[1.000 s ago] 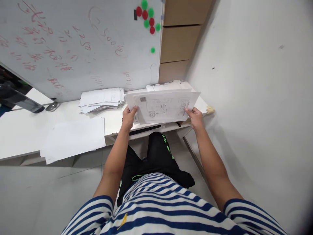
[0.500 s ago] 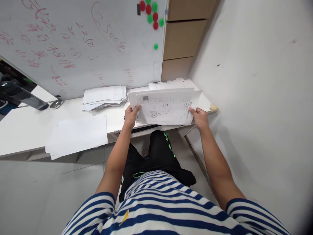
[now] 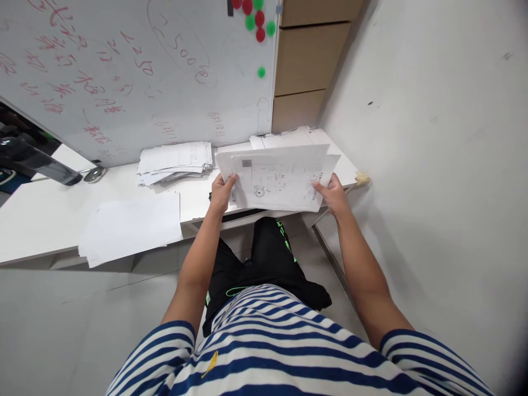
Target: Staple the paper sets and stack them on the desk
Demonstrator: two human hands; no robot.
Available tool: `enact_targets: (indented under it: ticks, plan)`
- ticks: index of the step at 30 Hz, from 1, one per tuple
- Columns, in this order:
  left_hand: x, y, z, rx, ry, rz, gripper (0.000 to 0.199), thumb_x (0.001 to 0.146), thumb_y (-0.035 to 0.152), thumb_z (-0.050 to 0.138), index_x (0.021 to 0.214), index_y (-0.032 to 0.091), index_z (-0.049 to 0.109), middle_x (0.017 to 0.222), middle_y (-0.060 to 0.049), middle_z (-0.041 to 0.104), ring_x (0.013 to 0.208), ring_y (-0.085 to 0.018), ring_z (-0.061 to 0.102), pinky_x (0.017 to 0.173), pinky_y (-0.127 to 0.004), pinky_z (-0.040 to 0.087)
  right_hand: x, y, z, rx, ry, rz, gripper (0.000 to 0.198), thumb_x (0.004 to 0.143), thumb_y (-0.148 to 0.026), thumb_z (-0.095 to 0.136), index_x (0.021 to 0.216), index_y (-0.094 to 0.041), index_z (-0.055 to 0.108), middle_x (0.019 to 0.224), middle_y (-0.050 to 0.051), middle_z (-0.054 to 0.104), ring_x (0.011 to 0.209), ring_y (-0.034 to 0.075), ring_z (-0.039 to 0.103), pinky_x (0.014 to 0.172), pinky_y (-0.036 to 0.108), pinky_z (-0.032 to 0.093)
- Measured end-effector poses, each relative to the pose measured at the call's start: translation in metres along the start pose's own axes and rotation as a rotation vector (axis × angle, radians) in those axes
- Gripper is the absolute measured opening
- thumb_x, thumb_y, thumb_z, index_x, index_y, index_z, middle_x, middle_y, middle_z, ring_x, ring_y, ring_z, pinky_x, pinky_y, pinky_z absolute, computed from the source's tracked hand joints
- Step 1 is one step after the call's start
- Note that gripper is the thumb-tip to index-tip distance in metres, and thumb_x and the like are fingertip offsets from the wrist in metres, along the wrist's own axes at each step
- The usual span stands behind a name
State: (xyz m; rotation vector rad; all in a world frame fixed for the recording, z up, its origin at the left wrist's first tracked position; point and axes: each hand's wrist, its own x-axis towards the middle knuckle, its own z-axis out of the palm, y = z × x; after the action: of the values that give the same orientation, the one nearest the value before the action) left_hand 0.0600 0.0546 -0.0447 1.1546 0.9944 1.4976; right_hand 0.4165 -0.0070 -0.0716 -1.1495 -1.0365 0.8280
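Printed paper sheets are held up between my two hands, over the front edge of the desk. The front sheet carries a small square code, a round stamp and lines of print too small to read. My left hand grips the left edge of the sheets, thumb in front. On the right edge, my right hand is closed with its thumb lying on the front sheet. Its other fingers are hidden behind the paper. At least one more sheet shows behind the front one, slightly offset.
On the white desk lie a messy paper stack, blank-looking sheets overhanging the front edge, and more papers at the back right. A whiteboard stands behind. A dark bottle and a computer mouse are left. The wall bounds the right.
My right thumb has shifted slightly left and inward over the front sheet, and the right edge of the sheets looks a little bent. My left hand keeps its grip.
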Motion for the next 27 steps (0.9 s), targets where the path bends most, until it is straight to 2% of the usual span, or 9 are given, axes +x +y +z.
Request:
enact_targets:
  ticks: [2, 7, 12, 19, 23, 27]
  plan:
    - [0.001, 0.001, 0.002, 0.004, -0.039, -0.002, 0.042, 0.075, 0.054, 0.083, 0.098, 0.020, 0.073, 0.095, -0.006, 0.076, 0.087, -0.019, 0.069, 0.077, -0.030, 0.054, 0.004, 0.003, 0.004, -0.002, -0.024, 0.000, 0.065, 0.062, -0.054, 0.090, 0.115, -0.025, 0.066, 0.120, 0.007, 0.076, 0.111, 0.025, 0.071, 0.104, 0.048, 0.056]
    - [-0.001, 0.006, 0.012, 0.060, -0.106, -0.032, 0.044, 0.081, 0.060, 0.076, 0.101, 0.021, 0.071, 0.096, -0.007, 0.074, 0.090, -0.021, 0.069, 0.075, -0.031, 0.055, 0.017, 0.007, 0.015, -0.042, 0.017, 0.019, 0.057, 0.063, -0.058, 0.088, 0.103, -0.021, 0.070, 0.109, 0.009, 0.078, 0.099, 0.027, 0.073, 0.098, 0.053, 0.057]
    - [-0.006, 0.003, 0.024, 0.058, -0.192, -0.010, 0.049, 0.075, 0.054, 0.083, 0.108, 0.020, 0.067, 0.112, -0.011, 0.074, 0.103, -0.025, 0.069, 0.087, -0.036, 0.056, 0.019, -0.008, 0.031, -0.128, 0.023, -0.050, 0.055, 0.068, -0.059, 0.084, 0.105, -0.020, 0.070, 0.109, 0.010, 0.077, 0.103, 0.029, 0.072, 0.101, 0.053, 0.056]
    - [0.007, 0.006, 0.027, 0.037, -0.088, 0.031, 0.054, 0.065, 0.050, 0.089, 0.106, 0.020, 0.068, 0.106, -0.008, 0.076, 0.099, -0.026, 0.071, 0.087, -0.038, 0.057, 0.016, -0.032, 0.045, -0.191, 0.073, -0.134, 0.062, 0.073, -0.066, 0.079, 0.112, -0.020, 0.066, 0.120, 0.013, 0.074, 0.117, 0.031, 0.068, 0.109, 0.052, 0.051]
    - [0.013, 0.002, 0.021, 0.010, -0.023, 0.020, 0.053, 0.066, 0.047, 0.087, 0.107, 0.020, 0.069, 0.109, -0.009, 0.077, 0.104, -0.027, 0.071, 0.091, -0.038, 0.056, 0.021, -0.018, 0.050, -0.189, 0.058, -0.098, 0.069, 0.072, -0.064, 0.080, 0.121, -0.017, 0.065, 0.126, 0.016, 0.072, 0.123, 0.031, 0.066, 0.111, 0.047, 0.050]
    - [0.008, -0.013, 0.015, 0.028, 0.005, -0.086, 0.056, 0.065, 0.045, 0.086, 0.111, 0.019, 0.068, 0.113, -0.012, 0.076, 0.105, -0.028, 0.072, 0.093, -0.039, 0.057, 0.019, 0.004, 0.057, -0.204, 0.005, 0.040, 0.064, 0.070, -0.060, 0.080, 0.113, -0.014, 0.071, 0.119, 0.017, 0.076, 0.114, 0.031, 0.071, 0.106, 0.048, 0.052]
